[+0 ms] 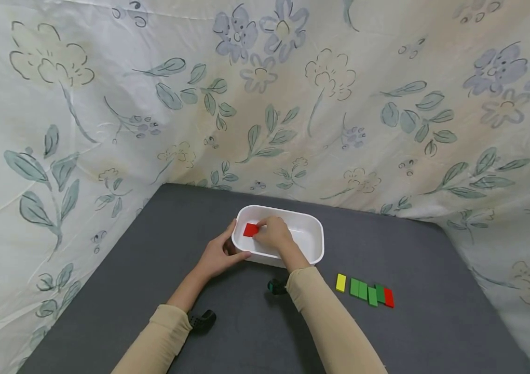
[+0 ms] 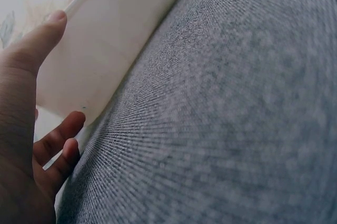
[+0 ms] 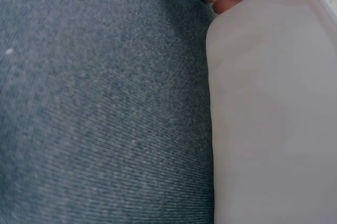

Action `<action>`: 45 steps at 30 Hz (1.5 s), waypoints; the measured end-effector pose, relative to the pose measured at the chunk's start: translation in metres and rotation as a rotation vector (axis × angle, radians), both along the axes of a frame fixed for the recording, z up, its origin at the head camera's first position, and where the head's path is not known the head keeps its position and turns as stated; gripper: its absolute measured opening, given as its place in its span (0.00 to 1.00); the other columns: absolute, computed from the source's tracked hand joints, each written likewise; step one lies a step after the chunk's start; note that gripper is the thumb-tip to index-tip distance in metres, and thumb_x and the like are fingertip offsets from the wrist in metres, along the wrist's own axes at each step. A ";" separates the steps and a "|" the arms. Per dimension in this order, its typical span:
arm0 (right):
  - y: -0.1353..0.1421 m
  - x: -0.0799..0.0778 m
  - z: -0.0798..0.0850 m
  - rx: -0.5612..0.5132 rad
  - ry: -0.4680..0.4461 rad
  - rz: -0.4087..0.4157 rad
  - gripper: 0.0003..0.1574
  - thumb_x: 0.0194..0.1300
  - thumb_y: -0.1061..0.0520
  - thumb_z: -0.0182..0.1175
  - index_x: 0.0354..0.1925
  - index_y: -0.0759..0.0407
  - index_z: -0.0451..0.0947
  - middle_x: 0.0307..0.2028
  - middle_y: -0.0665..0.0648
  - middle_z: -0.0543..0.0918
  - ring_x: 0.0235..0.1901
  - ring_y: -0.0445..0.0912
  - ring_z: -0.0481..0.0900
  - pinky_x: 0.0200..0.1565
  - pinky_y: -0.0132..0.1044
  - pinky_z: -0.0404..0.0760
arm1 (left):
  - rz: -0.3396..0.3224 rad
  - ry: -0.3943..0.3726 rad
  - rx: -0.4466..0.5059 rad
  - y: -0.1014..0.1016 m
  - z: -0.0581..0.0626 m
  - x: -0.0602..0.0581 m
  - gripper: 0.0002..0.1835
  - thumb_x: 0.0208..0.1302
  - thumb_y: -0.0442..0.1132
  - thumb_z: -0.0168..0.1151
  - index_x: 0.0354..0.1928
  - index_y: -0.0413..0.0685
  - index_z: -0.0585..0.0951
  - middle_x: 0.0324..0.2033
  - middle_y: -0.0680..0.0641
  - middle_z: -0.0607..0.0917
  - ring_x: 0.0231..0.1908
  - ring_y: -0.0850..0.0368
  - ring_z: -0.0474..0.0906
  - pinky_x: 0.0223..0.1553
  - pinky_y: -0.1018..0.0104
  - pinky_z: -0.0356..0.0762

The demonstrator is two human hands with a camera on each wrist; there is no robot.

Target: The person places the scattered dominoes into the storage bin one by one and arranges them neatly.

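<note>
A white plastic container point(image 1: 306, 240) with rounded corners sits on the dark cloth. My left hand point(image 1: 216, 256) holds its left end, the thumb on the near rim and the other fingers round the end wall. In the left wrist view, the thumb point(image 2: 52, 27) lies against the rim and two fingertips show low by the corner. My right hand point(image 1: 274, 234) reaches inside the container and pinches the right edge of a red tile point(image 1: 249, 229) near the left end. Its fingertips are partly hidden. The right wrist view shows the container's outer wall point(image 3: 268, 103) and left-hand fingers.
To the right of the container lie a yellow tile point(image 1: 341, 282), several green tiles point(image 1: 363, 290) in a row and a red tile point(image 1: 389, 297) at the row's end. A flowered cloth point(image 1: 265, 130) hangs behind and beside the dark table surface point(image 1: 246, 332).
</note>
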State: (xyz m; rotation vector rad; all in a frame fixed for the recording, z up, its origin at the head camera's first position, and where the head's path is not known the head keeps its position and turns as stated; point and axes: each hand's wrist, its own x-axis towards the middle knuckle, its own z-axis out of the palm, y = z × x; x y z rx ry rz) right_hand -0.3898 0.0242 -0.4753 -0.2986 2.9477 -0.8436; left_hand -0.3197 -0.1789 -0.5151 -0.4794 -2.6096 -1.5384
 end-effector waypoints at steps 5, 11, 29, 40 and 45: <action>0.000 0.000 0.001 -0.003 -0.003 -0.011 0.23 0.62 0.53 0.74 0.55 0.59 0.90 0.54 0.59 0.88 0.55 0.56 0.80 0.63 0.52 0.78 | 0.001 0.006 -0.003 0.000 -0.001 -0.001 0.56 0.62 0.51 0.80 0.85 0.56 0.56 0.36 0.49 0.81 0.33 0.57 0.75 0.35 0.67 0.76; 0.003 0.001 0.005 -0.031 0.033 -0.018 0.23 0.65 0.51 0.72 0.56 0.58 0.89 0.57 0.60 0.88 0.57 0.55 0.81 0.64 0.51 0.77 | -0.006 0.011 0.005 0.000 -0.001 -0.002 0.56 0.62 0.50 0.80 0.85 0.52 0.56 0.35 0.48 0.81 0.33 0.57 0.75 0.34 0.67 0.75; 0.044 0.040 0.029 -0.050 0.254 0.047 0.23 0.68 0.50 0.71 0.56 0.61 0.88 0.53 0.58 0.90 0.48 0.55 0.85 0.53 0.51 0.83 | -0.003 0.019 0.012 0.000 0.002 0.000 0.57 0.61 0.50 0.81 0.85 0.47 0.56 0.34 0.48 0.81 0.33 0.56 0.74 0.35 0.67 0.74; 0.087 0.094 0.036 -0.096 0.487 0.120 0.24 0.64 0.53 0.75 0.56 0.63 0.88 0.55 0.59 0.89 0.55 0.57 0.83 0.54 0.56 0.81 | 0.021 0.000 -0.013 0.002 -0.001 -0.003 0.56 0.61 0.51 0.80 0.85 0.49 0.57 0.35 0.49 0.81 0.33 0.57 0.74 0.34 0.67 0.73; 0.108 0.121 0.035 -0.097 0.551 0.135 0.23 0.62 0.56 0.78 0.54 0.62 0.89 0.53 0.58 0.90 0.52 0.56 0.84 0.50 0.56 0.83 | 0.024 0.002 -0.004 0.002 -0.002 -0.004 0.57 0.61 0.50 0.81 0.85 0.51 0.57 0.36 0.49 0.81 0.34 0.55 0.74 0.33 0.67 0.73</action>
